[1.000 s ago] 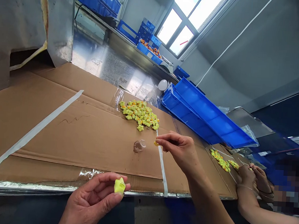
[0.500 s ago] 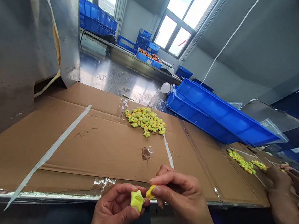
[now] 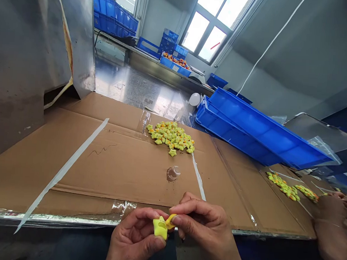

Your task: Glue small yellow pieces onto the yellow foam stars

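Between the fingertips of my left hand (image 3: 139,235) is a pale yellow-green star-shaped piece (image 3: 159,228) with an oval slot in its face. My right hand (image 3: 201,222) pinches a small deeper-yellow piece (image 3: 170,221), partly covered by my thumb. The small piece meets the star's right edge near the slot; whether it enters the slot, I cannot tell. Both hands are closed, just over the bench's front edge. Beyond them a small clear cup (image 3: 173,173) rests on the cardboard. Farther back lies a pile of yellow-green stars (image 3: 171,135), several with orange parts.
Cardboard (image 3: 115,169) with white tape strips (image 3: 68,168) covers the bench. Stacked blue crates (image 3: 250,130) stand at the back right. A metal housing (image 3: 19,57) rises at the left. On the right, a co-worker's hands (image 3: 333,214) are near more star pieces (image 3: 284,186).
My right hand has moved slightly left, bringing the small yellow piece from beside the star to its edge. The whole view has shifted a little.
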### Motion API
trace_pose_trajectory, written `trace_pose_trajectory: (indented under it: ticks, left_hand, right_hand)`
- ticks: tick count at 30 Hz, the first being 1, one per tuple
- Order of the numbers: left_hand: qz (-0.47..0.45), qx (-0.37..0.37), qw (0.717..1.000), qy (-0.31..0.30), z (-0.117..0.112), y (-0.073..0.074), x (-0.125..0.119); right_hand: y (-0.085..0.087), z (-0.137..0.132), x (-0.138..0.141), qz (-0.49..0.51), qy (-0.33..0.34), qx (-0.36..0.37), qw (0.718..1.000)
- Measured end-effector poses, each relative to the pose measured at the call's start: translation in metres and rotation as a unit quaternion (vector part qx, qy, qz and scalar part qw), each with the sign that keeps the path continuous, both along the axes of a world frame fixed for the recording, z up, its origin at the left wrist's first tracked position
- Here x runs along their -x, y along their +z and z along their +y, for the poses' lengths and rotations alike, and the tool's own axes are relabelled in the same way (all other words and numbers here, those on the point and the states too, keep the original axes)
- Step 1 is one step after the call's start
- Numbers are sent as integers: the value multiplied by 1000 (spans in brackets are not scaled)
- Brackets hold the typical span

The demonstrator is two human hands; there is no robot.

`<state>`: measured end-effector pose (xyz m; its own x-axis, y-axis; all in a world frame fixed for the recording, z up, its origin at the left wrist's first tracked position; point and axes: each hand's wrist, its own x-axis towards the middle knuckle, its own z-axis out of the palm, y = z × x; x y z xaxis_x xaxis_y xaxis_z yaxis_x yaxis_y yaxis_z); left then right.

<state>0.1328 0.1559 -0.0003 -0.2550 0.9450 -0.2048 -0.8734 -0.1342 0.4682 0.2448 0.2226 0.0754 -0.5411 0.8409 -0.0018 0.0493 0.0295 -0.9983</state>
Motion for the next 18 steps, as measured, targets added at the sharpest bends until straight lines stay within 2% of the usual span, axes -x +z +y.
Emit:
trace_pose_trajectory:
  ticks: [13, 18]
  left_hand:
    - [5, -1, 1000, 12, 0, 4, -1]
    - [11, 4, 1000, 18, 0, 5, -1]
  right_hand:
    - [2, 0, -1, -29, 9, -49, 998]
    - [1, 2, -3, -53, 13, -100, 993]
